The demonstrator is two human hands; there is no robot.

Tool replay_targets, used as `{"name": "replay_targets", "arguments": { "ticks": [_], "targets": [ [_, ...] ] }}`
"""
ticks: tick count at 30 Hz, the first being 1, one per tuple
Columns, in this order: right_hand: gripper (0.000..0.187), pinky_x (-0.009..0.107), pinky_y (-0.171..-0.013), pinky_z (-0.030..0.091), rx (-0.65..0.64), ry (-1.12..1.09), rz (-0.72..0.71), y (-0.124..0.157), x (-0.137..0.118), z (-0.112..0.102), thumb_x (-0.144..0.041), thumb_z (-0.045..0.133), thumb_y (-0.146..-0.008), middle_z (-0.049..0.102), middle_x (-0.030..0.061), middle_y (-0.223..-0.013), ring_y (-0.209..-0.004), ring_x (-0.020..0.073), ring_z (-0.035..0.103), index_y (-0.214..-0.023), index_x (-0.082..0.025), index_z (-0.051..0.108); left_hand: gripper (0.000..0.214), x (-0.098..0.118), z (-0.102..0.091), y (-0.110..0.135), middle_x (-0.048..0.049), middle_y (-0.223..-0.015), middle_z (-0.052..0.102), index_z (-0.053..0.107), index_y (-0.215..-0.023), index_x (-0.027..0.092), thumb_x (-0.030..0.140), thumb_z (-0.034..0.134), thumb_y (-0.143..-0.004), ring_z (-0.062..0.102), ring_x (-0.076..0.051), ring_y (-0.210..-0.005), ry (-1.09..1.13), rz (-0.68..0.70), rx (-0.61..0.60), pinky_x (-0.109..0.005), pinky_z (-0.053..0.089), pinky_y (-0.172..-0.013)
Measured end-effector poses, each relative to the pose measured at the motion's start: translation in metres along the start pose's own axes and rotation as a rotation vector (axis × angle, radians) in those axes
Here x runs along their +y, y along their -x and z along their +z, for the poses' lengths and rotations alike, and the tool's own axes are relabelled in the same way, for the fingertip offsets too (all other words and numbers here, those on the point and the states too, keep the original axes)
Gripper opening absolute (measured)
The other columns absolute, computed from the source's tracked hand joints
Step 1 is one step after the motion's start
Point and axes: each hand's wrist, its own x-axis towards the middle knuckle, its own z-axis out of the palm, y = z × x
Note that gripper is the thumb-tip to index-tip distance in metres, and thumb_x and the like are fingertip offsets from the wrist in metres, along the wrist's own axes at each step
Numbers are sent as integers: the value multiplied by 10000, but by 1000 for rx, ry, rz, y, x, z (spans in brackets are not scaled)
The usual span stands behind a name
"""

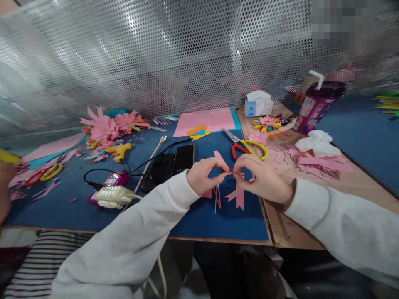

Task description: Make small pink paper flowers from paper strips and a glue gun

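My left hand (205, 176) and my right hand (262, 179) meet above the blue mat (218, 220), fingers pinched together on a bundle of pink paper strips (232, 189). The strips fan out upward and hang down between the two hands. Both sleeves are light grey. Red and yellow scissors (249, 147) lie just beyond my right hand. Two dark phones (174, 164) lie just left of my left hand.
Pink paper flowers (106, 126), a yellow glue gun (120, 151), a pink sheet (208, 120), a tissue box (258, 104), a purple cup with a straw (316, 104) and pink scraps (314, 164) lie around. A perforated metal screen (174, 54) stands behind. Another person's hand (4, 187) is at far left.
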Motion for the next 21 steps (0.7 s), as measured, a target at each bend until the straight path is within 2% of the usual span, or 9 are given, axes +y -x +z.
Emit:
{"name": "replay_targets", "arguments": {
  "ticks": [21],
  "targets": [
    [140,292,-658,447,-6,13,-12,0,1,0,-73,525,-760,534,4,-731,-692,139,535,-779,-201,470,37,0,1,-1,-54,-767,691,602,-786,139,117,611,-757,651,-114,-710,17,44,-2,-236,539,-699]
  ]
}}
